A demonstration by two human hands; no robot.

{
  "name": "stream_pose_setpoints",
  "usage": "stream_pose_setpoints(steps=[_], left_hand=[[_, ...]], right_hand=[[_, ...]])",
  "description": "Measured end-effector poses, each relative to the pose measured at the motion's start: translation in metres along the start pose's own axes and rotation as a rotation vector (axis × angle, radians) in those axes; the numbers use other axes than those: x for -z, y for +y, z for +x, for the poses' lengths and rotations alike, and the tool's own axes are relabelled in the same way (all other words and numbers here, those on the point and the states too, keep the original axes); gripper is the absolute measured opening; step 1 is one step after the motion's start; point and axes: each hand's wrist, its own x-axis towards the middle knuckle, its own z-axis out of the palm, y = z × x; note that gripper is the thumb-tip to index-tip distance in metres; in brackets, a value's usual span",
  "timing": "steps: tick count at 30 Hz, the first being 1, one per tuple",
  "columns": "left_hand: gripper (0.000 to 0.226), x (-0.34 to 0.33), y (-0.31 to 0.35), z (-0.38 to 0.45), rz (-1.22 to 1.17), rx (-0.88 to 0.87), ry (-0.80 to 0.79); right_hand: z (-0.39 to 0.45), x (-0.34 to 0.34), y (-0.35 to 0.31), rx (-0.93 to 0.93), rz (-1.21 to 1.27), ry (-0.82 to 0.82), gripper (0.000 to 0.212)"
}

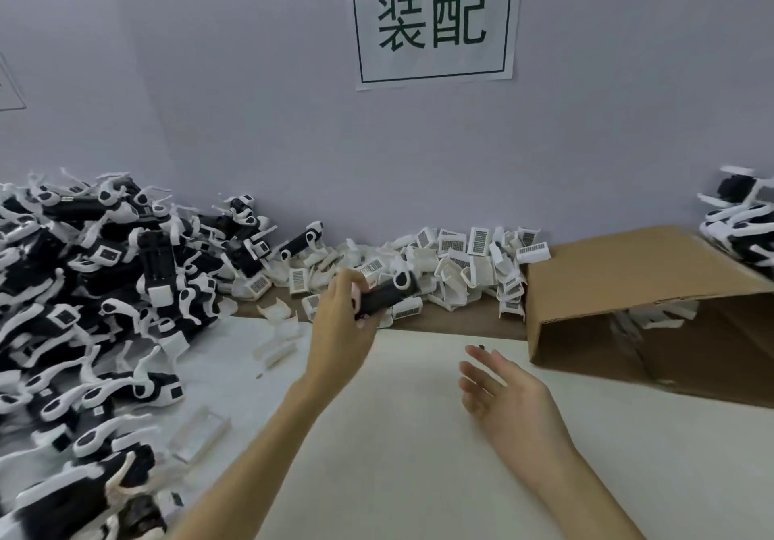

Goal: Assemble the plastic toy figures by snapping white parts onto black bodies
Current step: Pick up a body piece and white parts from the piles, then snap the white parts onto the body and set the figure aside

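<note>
The left hand (341,322) had its grip closed round a black plastic toy body with a white rounded end piece (387,292), fingers curled over it, holding it above the heap of loose white plastic parts with barcode labels (452,263). The right hand (506,397) hung with fingers spread apart, holding nothing, nearer the camera than that heap. Left of the heap lay a big pile of assembled black-and-white figures (92,288); right of it a brown cardboard box (636,288) lay tipped on its side. All sat on a pale worktop (419,456). Behind the heap rose a grey wall carrying a white paper sign with dark characters (433,18).
</note>
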Motion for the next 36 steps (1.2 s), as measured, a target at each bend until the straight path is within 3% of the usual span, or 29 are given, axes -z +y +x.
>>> stream_pose_setpoints(steps=[6,10,13,17,21,23,31,36], left_hand=[[0.035,-0.039,0.049,-0.068,-0.028,-0.2,-0.177],[0.025,-0.047,0.043,-0.083,-0.04,-0.212,-0.246],[0.039,-0.042,0.033,-0.084,-0.073,-0.22,-0.286],[0.083,-0.036,0.035,-0.083,-0.351,-0.001,-0.269],[0.084,-0.026,0.051,-0.076,-0.658,0.52,-0.322],[0.089,-0.026,0.05,-0.076,-0.806,0.662,-0.377],[0.076,-0.021,0.051,-0.074,-0.821,0.599,-0.335],[0.092,-0.018,0.053,-0.073,-0.941,0.614,-0.405]], right_hand=[[-0.011,0.006,-0.014,0.28,-0.273,0.039,0.06],[-0.017,0.012,-0.017,0.279,-0.415,-0.05,0.053],[-0.016,0.01,-0.012,0.275,-0.513,-0.042,0.051],[-0.015,0.008,-0.007,0.291,-0.396,-0.027,0.04],[-0.017,0.007,-0.009,0.278,-0.305,-0.018,0.037],[-0.018,0.006,-0.009,0.265,-0.294,-0.014,0.039],[-0.026,0.001,-0.009,0.384,-0.547,0.031,0.047],[-0.028,-0.003,-0.011,0.436,-0.327,-0.069,0.042]])
